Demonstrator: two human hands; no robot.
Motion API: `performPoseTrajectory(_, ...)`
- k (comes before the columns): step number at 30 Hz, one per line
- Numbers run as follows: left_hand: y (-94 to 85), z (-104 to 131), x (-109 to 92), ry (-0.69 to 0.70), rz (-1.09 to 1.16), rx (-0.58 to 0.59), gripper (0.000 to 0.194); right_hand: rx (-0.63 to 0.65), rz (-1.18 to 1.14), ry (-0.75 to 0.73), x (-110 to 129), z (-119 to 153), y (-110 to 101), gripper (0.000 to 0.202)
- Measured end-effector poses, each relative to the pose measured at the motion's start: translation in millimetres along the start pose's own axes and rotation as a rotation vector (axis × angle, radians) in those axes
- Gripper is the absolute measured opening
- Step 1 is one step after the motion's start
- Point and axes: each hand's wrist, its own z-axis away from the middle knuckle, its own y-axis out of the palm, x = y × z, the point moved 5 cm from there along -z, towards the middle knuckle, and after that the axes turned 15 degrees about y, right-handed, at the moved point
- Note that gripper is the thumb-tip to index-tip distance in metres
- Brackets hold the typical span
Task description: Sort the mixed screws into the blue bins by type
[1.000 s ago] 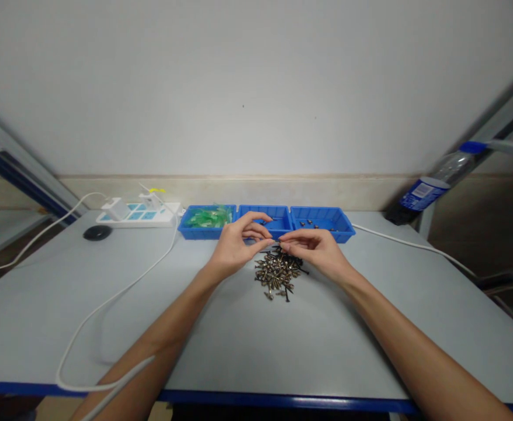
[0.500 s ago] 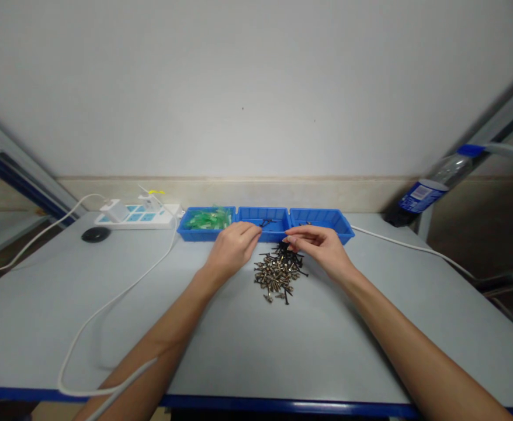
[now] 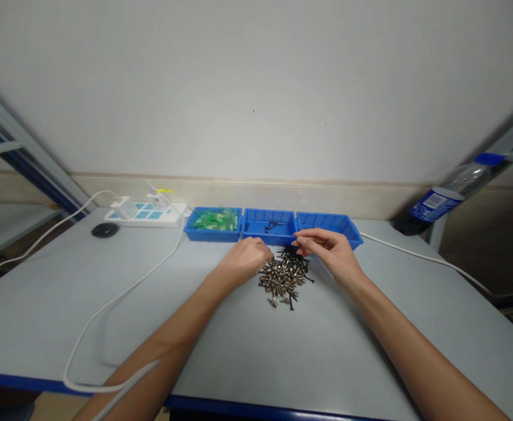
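On the grey flat bench (image 3: pixel 248 351), a loose pile of small metal screws (image 3: pixel 285 276) lies near the middle. Behind it, against the wall, three blue plastic bins stand side by side, touching: the left bin (image 3: pixel 213 224) holds green plastic pieces, the middle bin (image 3: pixel 269 226) a few dark screws, and the right bin (image 3: pixel 332 224) sits last. Left of the bins lies a white power strip (image 3: pixel 146 214), with a black round disc (image 3: pixel 104 230) further left. A clear plastic bottle (image 3: pixel 444 197) leans at the far right.
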Motion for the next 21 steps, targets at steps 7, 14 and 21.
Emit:
performPoseTrajectory(7,6.6,1.3,-3.1,-0.055,-0.248,0.110,0.018,0.013,-0.002,0.005,-0.1,0.4,-0.1,0.028)
performPoseTrajectory(14,-14.7,3.9,-3.1,-0.112,0.131,-0.268,0.011,-0.008,0.018,0.026,-2.0,-0.9,-1.0,0.032)
performPoseTrajectory(21,-18.8,2.2,5.3,-0.301,0.791,-0.642,0.025,0.093,0.122,0.022,-1.3,5.7,11.3,0.036)
